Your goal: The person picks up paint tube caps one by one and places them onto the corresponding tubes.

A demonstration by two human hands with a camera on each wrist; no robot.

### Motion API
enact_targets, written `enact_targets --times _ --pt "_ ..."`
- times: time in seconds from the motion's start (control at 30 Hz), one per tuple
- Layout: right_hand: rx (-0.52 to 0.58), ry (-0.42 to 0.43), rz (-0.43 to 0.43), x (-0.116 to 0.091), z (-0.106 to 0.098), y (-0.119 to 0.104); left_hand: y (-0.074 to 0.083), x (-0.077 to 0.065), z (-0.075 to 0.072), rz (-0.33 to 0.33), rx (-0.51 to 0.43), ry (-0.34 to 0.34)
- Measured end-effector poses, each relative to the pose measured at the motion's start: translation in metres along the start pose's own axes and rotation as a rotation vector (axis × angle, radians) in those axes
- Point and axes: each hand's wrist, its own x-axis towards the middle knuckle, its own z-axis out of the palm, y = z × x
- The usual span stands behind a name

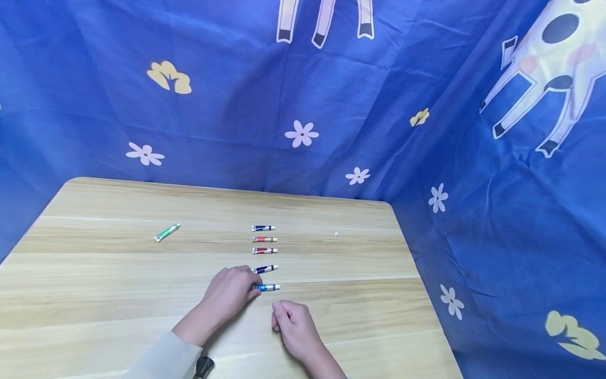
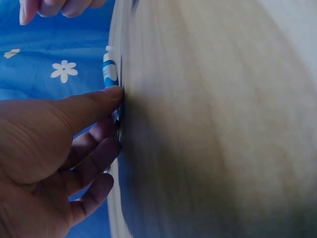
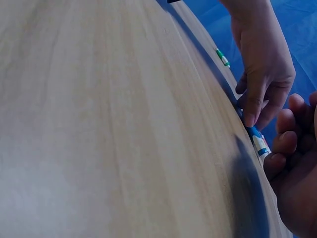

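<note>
My left hand [image 1: 232,292] pinches the crimped end of a bright blue paint tube [image 1: 271,287] lying flat on the table, its white cap pointing right. In the left wrist view, thumb and fingers close on the blue tube [image 2: 110,69] at the table surface. Just beyond it lies a dark blue paint tube [image 1: 268,268], slightly tilted, its left end partly hidden by the left hand. My right hand [image 1: 297,327] rests near the bright blue tube's capped end, apart from it, fingers loosely curled. Nothing shows in its grasp.
Farther back in the same column lie a dark red tube [image 1: 265,250], an orange-red tube [image 1: 265,239] and a navy tube [image 1: 263,228]. A green tube [image 1: 167,232] lies slanted at the left. A tiny white piece [image 1: 336,233] sits to the right. Blue printed cloth [image 1: 227,131] surrounds the table.
</note>
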Motion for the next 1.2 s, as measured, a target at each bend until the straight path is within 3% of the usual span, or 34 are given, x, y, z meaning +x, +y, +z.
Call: enact_targets --times 0.23,0.53,0.77,0.97,1.2 --pt "0.007 0.005 -0.003 0.001 0.000 0.000 0.000 -0.001 0.000 0.040 0.047 0.025" --pt "0.018 0.016 0.001 0.001 -0.001 0.001 -0.002 -0.003 -0.002 0.023 0.004 0.025" --pt "0.036 0.026 0.017 0.002 -0.001 0.002 -0.010 -0.010 -0.005 -0.043 -0.030 0.026" --pt "0.054 0.022 0.030 0.002 -0.002 0.003 -0.022 -0.017 -0.019 -0.114 -0.015 0.018" --pt "0.057 0.035 0.029 0.003 -0.002 0.005 -0.057 -0.025 -0.038 -0.204 -0.028 -0.004"
